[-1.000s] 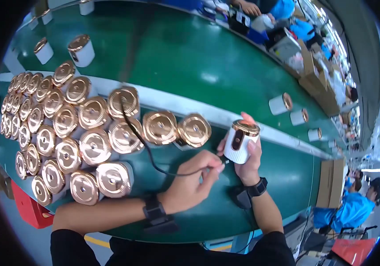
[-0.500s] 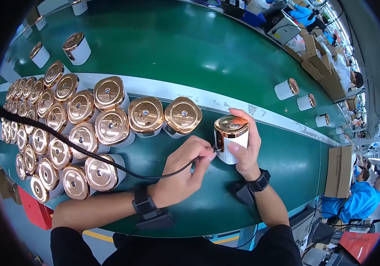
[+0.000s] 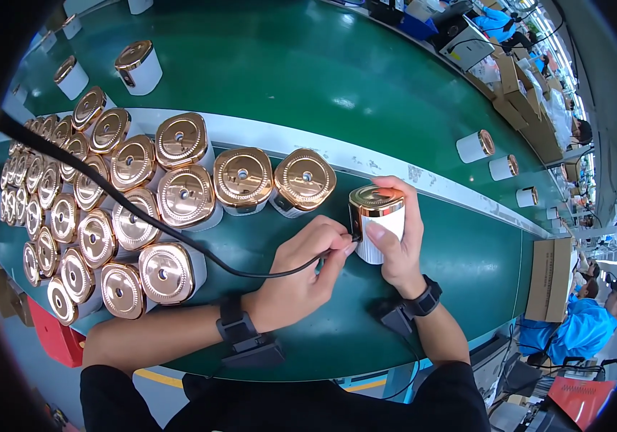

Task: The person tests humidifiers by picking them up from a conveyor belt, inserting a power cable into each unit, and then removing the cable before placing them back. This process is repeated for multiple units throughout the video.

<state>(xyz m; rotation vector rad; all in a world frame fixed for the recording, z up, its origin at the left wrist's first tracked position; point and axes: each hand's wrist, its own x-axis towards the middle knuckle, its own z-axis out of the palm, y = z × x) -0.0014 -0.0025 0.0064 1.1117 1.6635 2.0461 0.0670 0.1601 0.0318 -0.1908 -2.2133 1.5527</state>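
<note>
My right hand [image 3: 402,248] grips a small white ribbed appliance with a shiny rose-gold top [image 3: 375,196], thumb across its front and fingers behind. A dark panel runs down the appliance's left side. My left hand [image 3: 308,266] pinches the end of a black cable [image 3: 225,267] against the lower part of that panel. Fingertips hide the plug, so I cannot tell how far in it sits. Nearest to the left hand on the bench stands another rose-gold-topped appliance [image 3: 305,179].
Many like appliances [image 3: 166,273] crowd the green bench [image 3: 459,288] at left. Beyond a pale rail [image 3: 387,164], a green belt [image 3: 287,79] carries several more. A cardboard box [image 3: 549,279] stands at the right end, near a person in blue [image 3: 574,327]. A red bin [image 3: 53,335] is low left.
The view has shifted slightly, so the appliances at left appear a little higher and further right. My hands keep nearly the same hold, with the cable end still at the panel.
</note>
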